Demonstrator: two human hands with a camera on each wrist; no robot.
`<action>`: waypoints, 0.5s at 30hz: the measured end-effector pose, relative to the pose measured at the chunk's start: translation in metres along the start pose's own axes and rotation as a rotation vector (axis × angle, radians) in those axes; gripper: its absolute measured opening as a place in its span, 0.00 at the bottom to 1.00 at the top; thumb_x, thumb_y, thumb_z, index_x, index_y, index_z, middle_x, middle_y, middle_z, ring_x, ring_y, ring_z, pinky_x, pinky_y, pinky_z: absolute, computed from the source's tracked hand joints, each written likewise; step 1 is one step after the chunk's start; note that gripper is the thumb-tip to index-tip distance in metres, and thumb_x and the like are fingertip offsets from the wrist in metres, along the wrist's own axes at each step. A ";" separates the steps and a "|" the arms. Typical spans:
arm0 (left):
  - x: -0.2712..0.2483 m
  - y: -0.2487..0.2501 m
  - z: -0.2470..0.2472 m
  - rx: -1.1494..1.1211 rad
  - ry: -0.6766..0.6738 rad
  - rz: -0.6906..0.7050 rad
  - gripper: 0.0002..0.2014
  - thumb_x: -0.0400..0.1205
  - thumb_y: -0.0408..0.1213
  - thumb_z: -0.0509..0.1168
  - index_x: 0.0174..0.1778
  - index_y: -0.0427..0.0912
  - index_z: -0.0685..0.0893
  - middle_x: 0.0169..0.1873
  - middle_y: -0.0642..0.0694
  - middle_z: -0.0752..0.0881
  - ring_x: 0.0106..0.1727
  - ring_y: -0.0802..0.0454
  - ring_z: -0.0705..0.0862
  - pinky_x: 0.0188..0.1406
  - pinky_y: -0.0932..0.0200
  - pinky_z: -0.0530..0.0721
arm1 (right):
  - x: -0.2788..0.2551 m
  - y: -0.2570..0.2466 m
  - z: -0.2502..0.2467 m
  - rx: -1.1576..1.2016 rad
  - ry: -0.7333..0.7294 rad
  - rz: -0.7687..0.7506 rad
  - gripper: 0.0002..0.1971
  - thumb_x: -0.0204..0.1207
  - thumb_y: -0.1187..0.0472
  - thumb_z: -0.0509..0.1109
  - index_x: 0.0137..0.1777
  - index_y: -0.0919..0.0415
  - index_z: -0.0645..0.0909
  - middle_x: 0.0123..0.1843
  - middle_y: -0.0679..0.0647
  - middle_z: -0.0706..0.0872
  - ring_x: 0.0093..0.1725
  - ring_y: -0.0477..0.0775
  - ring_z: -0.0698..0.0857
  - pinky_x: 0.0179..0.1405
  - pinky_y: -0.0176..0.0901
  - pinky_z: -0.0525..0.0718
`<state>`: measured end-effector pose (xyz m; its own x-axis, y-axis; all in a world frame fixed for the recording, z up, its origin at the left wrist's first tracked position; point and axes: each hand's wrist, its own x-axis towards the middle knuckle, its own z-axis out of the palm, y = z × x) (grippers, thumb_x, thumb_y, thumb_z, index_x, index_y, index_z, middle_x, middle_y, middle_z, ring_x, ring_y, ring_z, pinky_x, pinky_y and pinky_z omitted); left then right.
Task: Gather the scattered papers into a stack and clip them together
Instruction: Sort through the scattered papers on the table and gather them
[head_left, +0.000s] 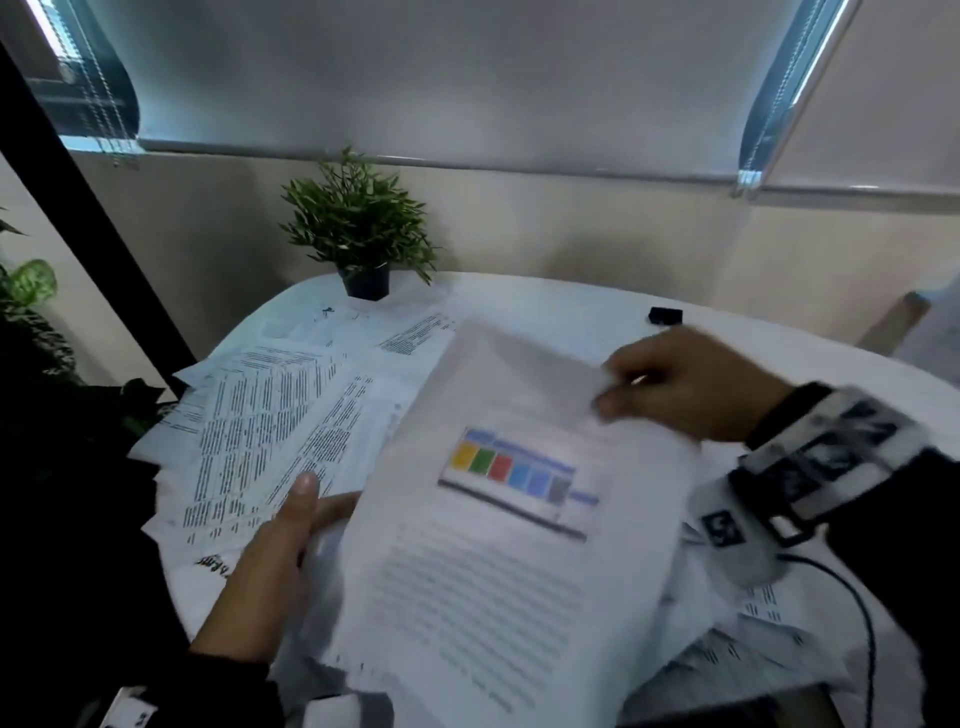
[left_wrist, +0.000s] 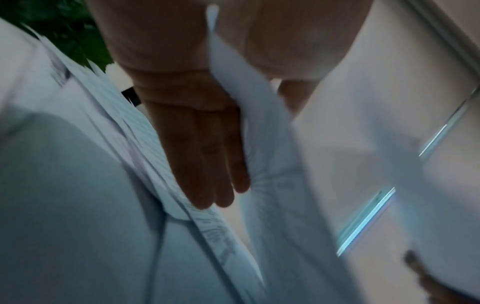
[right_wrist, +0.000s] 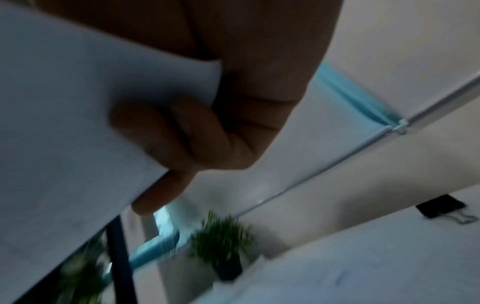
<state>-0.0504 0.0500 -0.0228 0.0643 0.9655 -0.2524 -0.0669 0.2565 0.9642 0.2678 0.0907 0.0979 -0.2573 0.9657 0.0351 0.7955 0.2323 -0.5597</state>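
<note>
A white sheet with a coloured chart (head_left: 509, 519) is held tilted above the table, blurred by motion. My right hand (head_left: 613, 389) pinches its far right corner, and in the right wrist view the curled fingers (right_wrist: 182, 133) clamp the paper (right_wrist: 78, 102). At the sheet's left edge my left hand (head_left: 311, 509) grips it, thumb on top. The left wrist view shows straight fingers (left_wrist: 207, 164) beneath paper (left_wrist: 259, 123). More printed papers (head_left: 270, 415) lie scattered at the left. A black binder clip (head_left: 665, 315) lies at the table's far side, also seen as the clip (right_wrist: 441, 208).
A small potted plant (head_left: 358, 223) stands at the far edge of the round white table (head_left: 545, 301). Larger leafy plants (head_left: 26, 291) and a dark post (head_left: 93, 218) stand off the left side. More papers (head_left: 753, 649) lie under my right wrist.
</note>
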 end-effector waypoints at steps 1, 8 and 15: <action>-0.002 -0.003 0.002 -0.102 -0.099 -0.058 0.35 0.61 0.70 0.72 0.51 0.43 0.91 0.52 0.37 0.90 0.56 0.39 0.88 0.57 0.45 0.85 | 0.008 0.000 0.014 -0.069 -0.068 -0.007 0.08 0.69 0.58 0.78 0.31 0.52 0.84 0.27 0.46 0.84 0.28 0.37 0.78 0.31 0.28 0.73; 0.004 -0.003 0.011 0.366 -0.029 0.185 0.03 0.73 0.31 0.75 0.40 0.41 0.88 0.34 0.55 0.92 0.41 0.55 0.91 0.42 0.63 0.86 | 0.038 -0.015 0.026 -0.155 -0.064 0.015 0.13 0.73 0.45 0.71 0.55 0.45 0.85 0.45 0.44 0.88 0.35 0.35 0.82 0.44 0.28 0.75; 0.015 -0.012 0.001 0.325 -0.034 0.215 0.27 0.72 0.26 0.75 0.60 0.57 0.79 0.50 0.71 0.87 0.54 0.74 0.83 0.58 0.62 0.78 | 0.043 -0.018 -0.046 -0.381 -0.024 0.197 0.08 0.75 0.46 0.69 0.53 0.42 0.81 0.40 0.38 0.87 0.26 0.39 0.85 0.42 0.36 0.79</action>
<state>-0.0481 0.0612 -0.0376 0.1166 0.9922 -0.0441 0.2366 0.0154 0.9715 0.2671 0.1334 0.1474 -0.0894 0.9940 -0.0632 0.9753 0.0745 -0.2077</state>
